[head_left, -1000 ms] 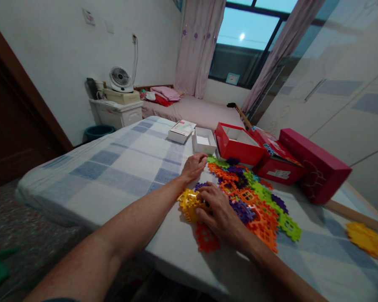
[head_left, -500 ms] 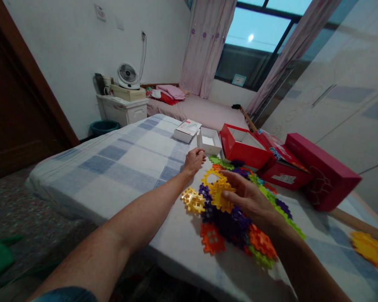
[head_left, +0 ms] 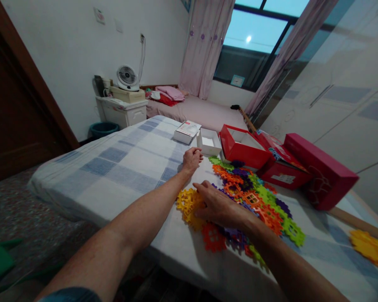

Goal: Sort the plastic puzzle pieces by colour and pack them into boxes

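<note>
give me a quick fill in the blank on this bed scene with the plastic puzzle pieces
1. The right hand lies flat on a stack of ____ pieces.
2. The left hand rests closed on the checked sheet near the small open ____ box.
3. On the cabinet by the wall stands a small ____.
4. The two big boxes beside the pile of pieces are ____.

Missing words: yellow; white; fan; red

Two bare forearms, left hand (head_left: 192, 160), right hand (head_left: 216, 204), blue denim-like sleeve edge at left upper arm
</note>
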{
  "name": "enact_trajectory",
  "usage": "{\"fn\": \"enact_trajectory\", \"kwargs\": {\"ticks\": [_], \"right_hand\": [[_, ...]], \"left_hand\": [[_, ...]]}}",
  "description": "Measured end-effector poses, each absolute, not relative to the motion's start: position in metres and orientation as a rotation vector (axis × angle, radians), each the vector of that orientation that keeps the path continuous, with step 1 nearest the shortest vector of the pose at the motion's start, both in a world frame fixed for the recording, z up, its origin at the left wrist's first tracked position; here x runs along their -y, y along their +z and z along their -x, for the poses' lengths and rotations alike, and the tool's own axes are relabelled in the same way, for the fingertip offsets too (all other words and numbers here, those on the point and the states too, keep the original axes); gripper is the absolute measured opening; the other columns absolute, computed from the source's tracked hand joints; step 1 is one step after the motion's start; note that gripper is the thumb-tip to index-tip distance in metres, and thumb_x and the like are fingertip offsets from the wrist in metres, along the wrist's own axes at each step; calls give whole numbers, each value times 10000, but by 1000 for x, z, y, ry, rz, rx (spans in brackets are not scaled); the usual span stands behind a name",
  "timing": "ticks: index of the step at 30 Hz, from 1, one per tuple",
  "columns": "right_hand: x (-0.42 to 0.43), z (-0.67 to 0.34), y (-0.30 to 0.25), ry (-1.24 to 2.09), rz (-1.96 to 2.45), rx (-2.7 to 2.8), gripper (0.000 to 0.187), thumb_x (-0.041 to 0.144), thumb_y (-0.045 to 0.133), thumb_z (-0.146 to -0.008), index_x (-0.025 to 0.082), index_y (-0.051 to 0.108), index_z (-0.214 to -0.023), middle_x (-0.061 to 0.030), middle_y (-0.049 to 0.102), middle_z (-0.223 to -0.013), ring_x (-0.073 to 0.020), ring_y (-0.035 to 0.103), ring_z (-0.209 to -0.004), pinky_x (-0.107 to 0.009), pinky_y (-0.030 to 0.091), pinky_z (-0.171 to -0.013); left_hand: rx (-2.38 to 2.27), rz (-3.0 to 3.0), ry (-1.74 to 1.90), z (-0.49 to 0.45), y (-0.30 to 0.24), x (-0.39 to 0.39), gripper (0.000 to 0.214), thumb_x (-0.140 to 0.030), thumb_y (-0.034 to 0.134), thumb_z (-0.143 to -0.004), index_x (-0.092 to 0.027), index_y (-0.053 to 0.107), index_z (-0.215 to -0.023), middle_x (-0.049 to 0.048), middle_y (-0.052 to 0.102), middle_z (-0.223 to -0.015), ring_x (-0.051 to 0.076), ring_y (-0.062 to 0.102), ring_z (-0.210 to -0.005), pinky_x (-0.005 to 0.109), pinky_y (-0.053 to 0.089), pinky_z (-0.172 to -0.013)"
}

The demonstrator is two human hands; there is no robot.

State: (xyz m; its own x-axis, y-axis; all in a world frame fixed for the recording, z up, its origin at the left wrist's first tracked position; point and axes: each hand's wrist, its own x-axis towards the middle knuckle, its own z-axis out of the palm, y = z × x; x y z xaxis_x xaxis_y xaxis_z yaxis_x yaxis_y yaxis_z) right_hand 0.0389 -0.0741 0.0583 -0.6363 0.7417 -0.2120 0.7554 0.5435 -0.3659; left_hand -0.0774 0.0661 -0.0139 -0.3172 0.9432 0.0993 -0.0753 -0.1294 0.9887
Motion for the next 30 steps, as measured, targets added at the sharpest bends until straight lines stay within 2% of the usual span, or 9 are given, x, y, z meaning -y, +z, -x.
{"fn": "enact_trajectory", "kwargs": {"ticks": [5, 7, 10, 12, 14, 18, 22, 25, 30], "right_hand": [[80, -41, 57, -653, -1463, -2775, 494, 210, 663, -663, 170, 544, -1141, -95, 509, -1087, -234, 464, -1019, -347, 382, -884], [84, -42, 55, -750, -1500, -2833, 527, 159, 644, -652, 173, 510, -1161, -92, 494, -1124, -223, 453, -1039, -342, 376, -901], [91, -43, 49, -990, -1492, -2863, 492, 120, 569, -685, 160, 470, -1165, -84, 519, -1095, -182, 500, -942, -300, 411, -816], [96, -43, 45, -1119, -1441, -2885, 548, 103, 515, -711, 173, 418, -1246, -59, 564, -1027, -166, 527, -872, -293, 416, -778], [98, -42, 41, -1192, -1365, -2962, 636, 77, 476, -717, 198, 362, -1332, -52, 588, -1057, -169, 541, -910, -306, 409, -819], [94, -43, 39, -1301, -1384, -3037, 611, 66, 470, -698, 205, 467, -1293, -59, 580, -1187, -189, 537, -1008, -317, 405, -875], [85, -58, 47, -1759, -1640, -2862, 517, 166, 512, -744, 213, 499, -1259, -33, 622, -1043, -157, 573, -846, -278, 464, -731], [80, -77, 58, -2188, -1740, -2700, 494, 231, 572, -751, 215, 506, -1241, -28, 621, -1051, -143, 589, -856, -262, 483, -736], [82, -117, 69, -2510, -1986, -2489, 512, 256, 654, -715, 257, 536, -1213, -24, 637, -1076, -136, 625, -804, -249, 507, -679]], "left_hand": [[-1290, -1056, 1573, 78, -14, -67, 230, -140, 425, -792, -141, 628, -900, 5, 639, -683, 76, 604, -548, 168, 480, -514], [-1288, -1054, 1573, 78, -14, -66, 226, -139, 423, -790, -140, 624, -895, 4, 634, -679, 74, 598, -545, 164, 475, -508], [-1288, -1052, 1570, 78, -13, -65, 221, -138, 422, -786, -143, 621, -881, 1, 627, -670, 74, 594, -541, 161, 468, -499], [-1285, -1056, 1566, 78, -13, -65, 216, -139, 424, -785, -146, 621, -873, -1, 624, -662, 75, 595, -539, 160, 465, -496], [-1279, -1063, 1566, 78, -13, -64, 212, -140, 428, -785, -146, 622, -870, -1, 622, -658, 78, 596, -541, 161, 463, -491], [-1274, -1076, 1567, 79, -14, -64, 203, -144, 438, -780, -143, 622, -863, 1, 619, -655, 79, 595, -537, 157, 455, -476], [-1275, -1083, 1569, 79, -16, -66, 206, -165, 439, -777, -141, 626, -861, 3, 618, -650, 84, 593, -527, 169, 458, -476], [-1283, -1084, 1573, 79, -17, -67, 202, -179, 448, -763, -137, 628, -844, 5, 616, -641, 89, 589, -523, 181, 462, -481], [-1263, -1101, 1584, 77, -16, -62, 226, -214, 463, -720, -144, 630, -857, 5, 618, -662, 93, 591, -542, 182, 459, -478]]}}
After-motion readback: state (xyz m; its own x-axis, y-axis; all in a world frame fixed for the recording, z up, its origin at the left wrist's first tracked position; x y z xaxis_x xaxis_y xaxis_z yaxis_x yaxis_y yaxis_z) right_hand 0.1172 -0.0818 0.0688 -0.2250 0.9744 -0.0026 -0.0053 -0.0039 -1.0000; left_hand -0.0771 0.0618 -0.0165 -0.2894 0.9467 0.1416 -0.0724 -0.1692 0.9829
